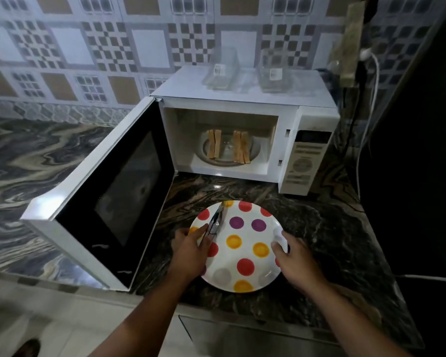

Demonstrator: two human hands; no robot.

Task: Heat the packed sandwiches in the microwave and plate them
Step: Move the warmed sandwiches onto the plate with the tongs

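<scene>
My left hand (191, 249) grips metal tongs (216, 220) over the dotted plate (245, 225); my right hand (295, 258) pinches a white cloth (280, 238) at its rim. Beyond both hands, the open microwave (289, 140) holds two sandwiches (228, 146) on the turntable. Two clear containers (245, 70) sit on top.

The plate (245, 243) is white with red, purple, yellow and grey dots. The microwave (242, 119) is white, its open door (108, 199) white-framed around a black window, its control panel (305, 161) cream under a dark display. The sandwiches (228, 146) show tan and pale stripes. The countertop (319, 228) swirls in dark brown, grey and beige marble. The wall tiles (113, 47) carry grey, white and brown checks and squares.
</scene>
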